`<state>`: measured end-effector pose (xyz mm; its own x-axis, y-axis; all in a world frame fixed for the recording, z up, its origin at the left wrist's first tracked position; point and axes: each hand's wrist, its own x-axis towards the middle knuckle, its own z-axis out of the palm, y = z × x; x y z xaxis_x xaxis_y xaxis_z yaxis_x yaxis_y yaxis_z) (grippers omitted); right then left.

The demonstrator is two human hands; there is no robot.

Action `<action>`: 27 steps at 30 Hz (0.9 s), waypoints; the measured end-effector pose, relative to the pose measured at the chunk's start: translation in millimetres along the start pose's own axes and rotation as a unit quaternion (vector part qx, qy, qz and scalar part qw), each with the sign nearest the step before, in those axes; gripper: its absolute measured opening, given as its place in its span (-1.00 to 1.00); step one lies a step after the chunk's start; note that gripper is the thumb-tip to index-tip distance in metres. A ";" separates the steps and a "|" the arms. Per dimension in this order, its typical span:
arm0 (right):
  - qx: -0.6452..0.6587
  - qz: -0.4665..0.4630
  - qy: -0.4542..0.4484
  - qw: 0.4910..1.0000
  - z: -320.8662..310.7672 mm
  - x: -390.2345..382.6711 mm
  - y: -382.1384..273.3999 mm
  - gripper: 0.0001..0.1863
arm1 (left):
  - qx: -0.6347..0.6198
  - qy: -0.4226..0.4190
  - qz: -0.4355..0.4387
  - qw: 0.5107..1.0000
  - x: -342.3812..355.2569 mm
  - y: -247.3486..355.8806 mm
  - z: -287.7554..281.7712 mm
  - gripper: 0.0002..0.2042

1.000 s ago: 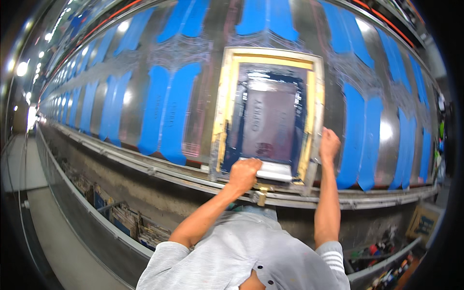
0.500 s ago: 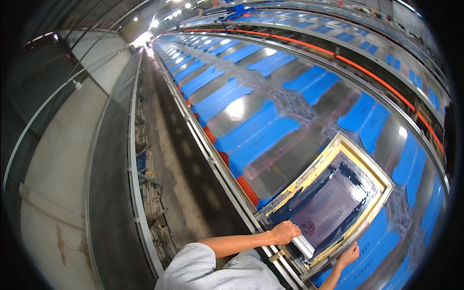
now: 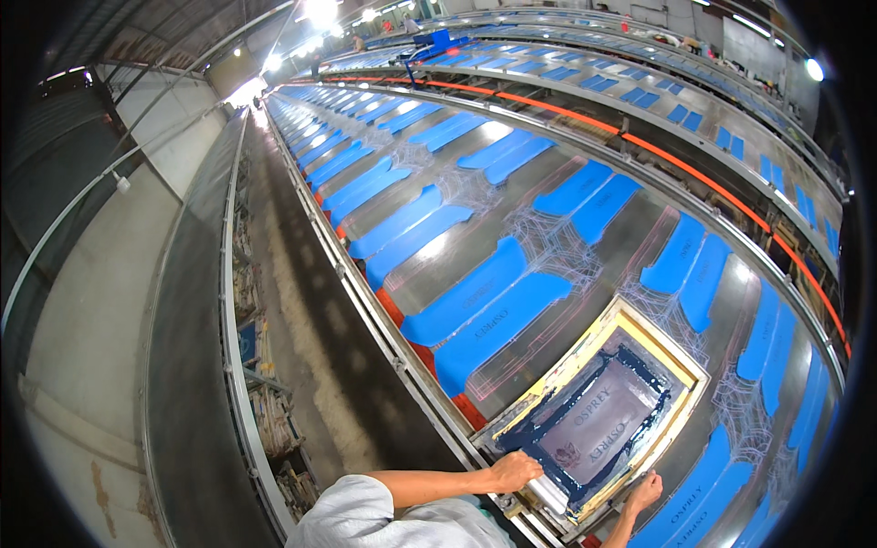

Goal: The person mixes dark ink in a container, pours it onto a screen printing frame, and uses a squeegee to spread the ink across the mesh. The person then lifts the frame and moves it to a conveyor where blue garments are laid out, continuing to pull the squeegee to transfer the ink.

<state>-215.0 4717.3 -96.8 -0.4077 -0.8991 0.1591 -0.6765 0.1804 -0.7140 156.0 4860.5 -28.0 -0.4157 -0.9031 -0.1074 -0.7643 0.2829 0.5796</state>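
Long dark table (image 3: pixel 630 247) runs off into the distance, rows of blue pieces (image 3: pixel 505 333) laid flat on it. From where I stand, the framed screen (image 3: pixel 603 416) lies flat at the table's near edge, blue pieces to either side; left hand (image 3: pixel 516 471) closed round the end of a white bar (image 3: pixel 549 496) at the screen's near end, right hand (image 3: pixel 646 491) half-curled at its right side, can't tell whether it grips the rim or just rests there
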 end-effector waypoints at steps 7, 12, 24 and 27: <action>-0.066 0.034 0.000 0.997 -1.5 -0.4 -16.9 -0.67 | 0.092 0.158 0.032 0.983 26.9 -11.4 14.3 -0.74; -0.001 0.060 -0.003 0.998 -16.4 -12.7 -82.2 -0.65 | 0.039 0.188 0.036 0.981 153.3 -40.3 -36.4 -0.76; -0.171 -0.285 -0.247 0.910 41.6 160.3 -232.2 -0.39 | 0.083 0.009 0.019 0.996 364.4 -63.2 -138.4 -0.68; -0.206 -0.269 -0.285 0.897 91.9 153.4 -209.7 -0.78 | 0.088 0.051 0.028 0.994 350.3 -70.4 -130.9 -0.68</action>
<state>-79.3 4504.9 14.7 0.3460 -0.9368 -0.0525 -0.8985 -0.3148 -0.3060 128.7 4482.0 -0.7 -0.4144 -0.9101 0.0091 -0.8199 0.3776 0.4303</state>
